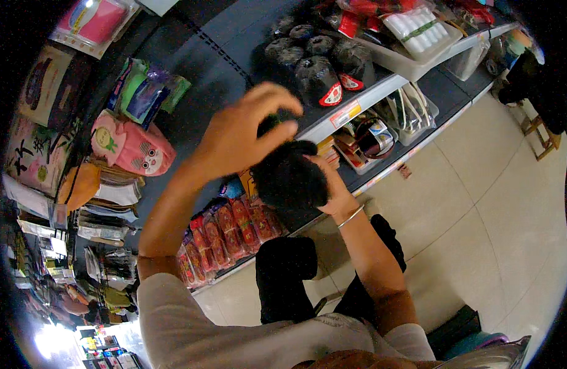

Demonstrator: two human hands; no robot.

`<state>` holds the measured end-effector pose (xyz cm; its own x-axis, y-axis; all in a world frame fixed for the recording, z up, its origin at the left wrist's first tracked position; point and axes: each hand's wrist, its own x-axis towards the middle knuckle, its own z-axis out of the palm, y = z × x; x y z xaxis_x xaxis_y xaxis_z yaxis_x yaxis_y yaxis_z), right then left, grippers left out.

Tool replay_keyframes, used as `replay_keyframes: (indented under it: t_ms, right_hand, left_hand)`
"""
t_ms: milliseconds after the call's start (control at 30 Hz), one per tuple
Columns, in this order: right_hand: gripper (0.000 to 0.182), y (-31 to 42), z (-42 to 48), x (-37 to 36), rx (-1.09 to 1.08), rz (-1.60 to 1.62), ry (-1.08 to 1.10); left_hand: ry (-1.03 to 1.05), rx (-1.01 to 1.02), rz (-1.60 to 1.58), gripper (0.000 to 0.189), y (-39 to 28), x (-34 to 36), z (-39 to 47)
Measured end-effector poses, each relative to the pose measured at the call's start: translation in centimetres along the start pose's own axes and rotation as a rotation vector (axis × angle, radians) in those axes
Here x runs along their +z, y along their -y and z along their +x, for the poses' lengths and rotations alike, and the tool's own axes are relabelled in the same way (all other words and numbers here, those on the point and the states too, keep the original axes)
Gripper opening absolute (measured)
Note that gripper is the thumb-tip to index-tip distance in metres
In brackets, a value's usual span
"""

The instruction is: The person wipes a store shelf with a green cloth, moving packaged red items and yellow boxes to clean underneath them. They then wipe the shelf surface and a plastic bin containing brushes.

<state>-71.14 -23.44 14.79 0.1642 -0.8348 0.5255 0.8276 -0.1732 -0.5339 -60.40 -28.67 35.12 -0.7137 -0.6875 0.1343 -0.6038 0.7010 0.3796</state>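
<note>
My right hand (332,184), with a thin bangle on its wrist, grips a soft black bundle (290,177) just off the shelf's front edge. Above the bundle is my left hand (251,129), blurred, its thumb and fingers curved and apart. A dark patch shows between them, and I cannot make out what it is. Beyond my left hand, several round black bundles (318,74) in clear wrap sit on the dark upper shelf (209,83). Red and white tags (332,94) show on two of them.
White trays (403,67) hold packaged goods at the upper right. A lower shelf carries red patterned packs (232,226) and a dark round item (373,136). A pink pouch (135,145) with an animal face hangs at left. A wooden stool (542,138) stands on the tiled floor (449,221).
</note>
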Motion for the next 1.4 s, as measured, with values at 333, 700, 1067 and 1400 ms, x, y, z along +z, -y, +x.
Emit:
replay_keyframes:
  t_ms: [333, 700, 1067, 1400]
  right_hand:
    - [0.027, 1.0, 2.4, 1.7, 0.125, -0.178, -0.237]
    - [0.032, 0.8, 3.0, 1.2, 0.751, 0.276, -0.475]
    - [0.038, -0.6, 3.0, 1.9, 0.721, 0.132, -0.367]
    - [0.042, 0.0, 3.0, 1.8, 0.664, 0.188, -0.434]
  left_hand:
    - [-0.544, 0.259, 0.833, 0.049, 2.5, 7.7, 13.2]
    - [-0.415, -0.014, 0.776, 0.06, 9.2, 7.7, 11.5]
    - [-0.433, 0.234, 0.813, 0.055, 15.9, 4.4, 11.0]
    - [-1.456, -0.613, -0.511, 0.04, 23.7, 2.8, 5.4]
